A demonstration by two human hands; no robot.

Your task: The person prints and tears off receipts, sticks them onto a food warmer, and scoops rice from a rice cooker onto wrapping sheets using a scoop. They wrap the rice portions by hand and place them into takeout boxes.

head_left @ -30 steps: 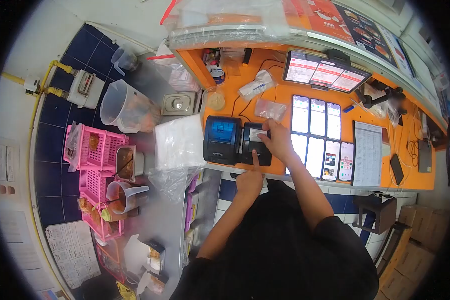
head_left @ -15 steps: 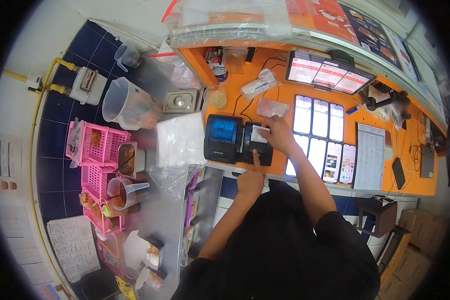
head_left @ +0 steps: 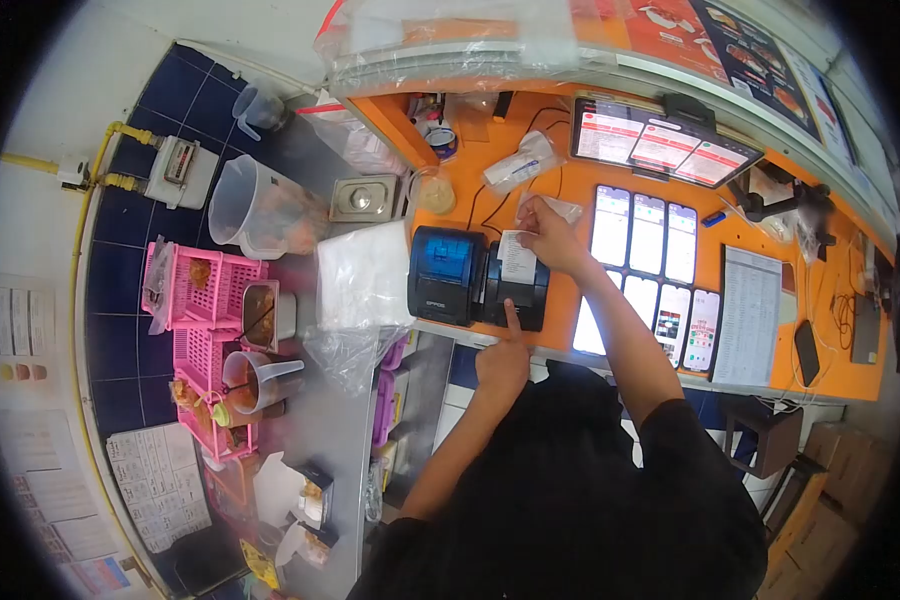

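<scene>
My left hand (head_left: 502, 368) has its index finger stretched out, its tip touching the front of a small black receipt printer (head_left: 521, 312); the other fingers are curled and hold nothing. With thumb and fingers closed, my right hand (head_left: 553, 240) pinches the top end of a white printed receipt (head_left: 518, 262), which reaches down to the printer. A second black printer (head_left: 443, 292) with a blue glossy lid stands just left of it. Beyond my right hand lies a small clear plastic bag (head_left: 567, 211), partly hidden by it.
Several lit phones (head_left: 645, 235) lie right of my right forearm on the orange counter (head_left: 560, 312). A tablet (head_left: 660, 143) stands behind them; a printed sheet (head_left: 748, 315) lies farther right. At left are white bags (head_left: 363, 278), a plastic jug (head_left: 242, 205) and pink baskets (head_left: 202, 290).
My right hand has moved up and away from the printer. A longer stretch of the receipt now shows. My left finger stays on the printer's front.
</scene>
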